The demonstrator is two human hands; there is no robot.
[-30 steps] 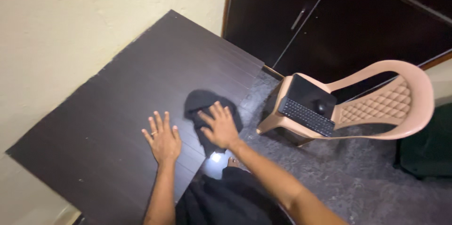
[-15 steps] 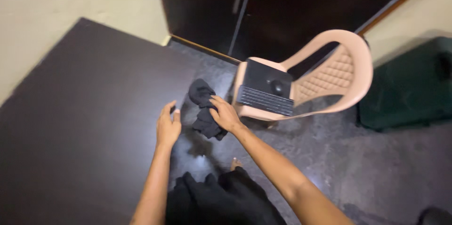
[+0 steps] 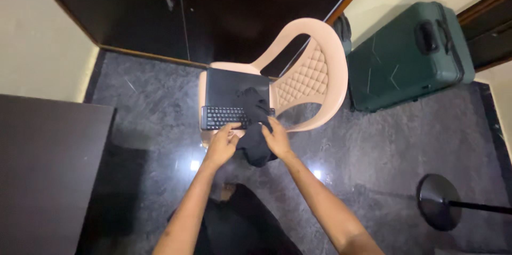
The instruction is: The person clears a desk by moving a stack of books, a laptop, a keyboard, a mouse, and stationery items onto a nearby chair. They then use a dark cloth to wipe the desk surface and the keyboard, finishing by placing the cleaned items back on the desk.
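Both my hands hold a crumpled black cloth (image 3: 255, 136) in front of me, over the front edge of a beige plastic chair (image 3: 312, 76). My left hand (image 3: 221, 145) pinches the cloth's left side and my right hand (image 3: 277, 138) grips its right side. The cloth hangs down between them and partly covers a black keyboard (image 3: 224, 117) that lies on a dark pad (image 3: 234, 88) on the chair seat.
A dark wooden table (image 3: 45, 169) is at the left. A green hard suitcase (image 3: 405, 55) stands against the wall at the right. Dark cabinet doors (image 3: 213, 4) are behind the chair. A round black stand base (image 3: 438, 201) sits on the grey stone floor at lower right.
I have turned from the table toward the chair. The black cloth has come off the table edge and is now held in both hands above the chair seat.
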